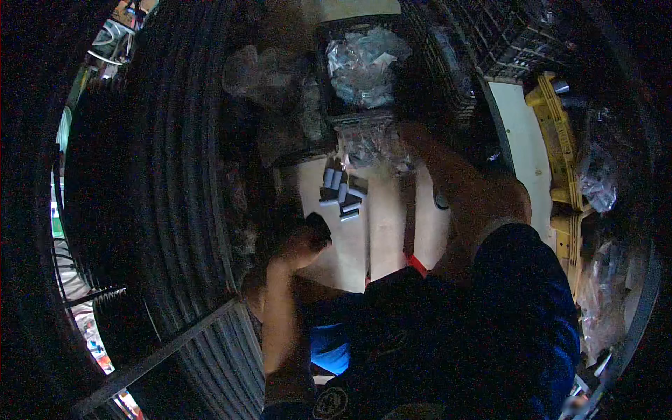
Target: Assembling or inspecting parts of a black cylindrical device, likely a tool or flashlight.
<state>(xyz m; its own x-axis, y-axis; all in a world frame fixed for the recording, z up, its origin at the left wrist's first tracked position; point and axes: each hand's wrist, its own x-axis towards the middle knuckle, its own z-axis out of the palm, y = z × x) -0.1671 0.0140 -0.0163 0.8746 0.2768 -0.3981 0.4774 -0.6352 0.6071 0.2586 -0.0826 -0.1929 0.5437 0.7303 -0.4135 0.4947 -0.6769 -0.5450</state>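
My left hand (308, 245) is curled closed low over the pale board (336, 259), left of centre. A dark shape shows at its fingers, too dim to name. Just beyond it lie several short grey cylindrical pieces (343, 192), loosely grouped on the board. My right arm stretches forward, and my right hand (418, 140) is at the clear plastic bags (369, 145) at the board's far edge. Its fingers are lost in shadow, so whether it grips a bag cannot be seen.
Beyond the board stands a black crate (360, 114) filled with clear plastic bags. A dark ribbed stack (182, 175) rises on the left, with a metal bar (164, 350) near it. Yellow crates (560, 147) and more plastic line the right. A red strip (416, 263) lies near me.
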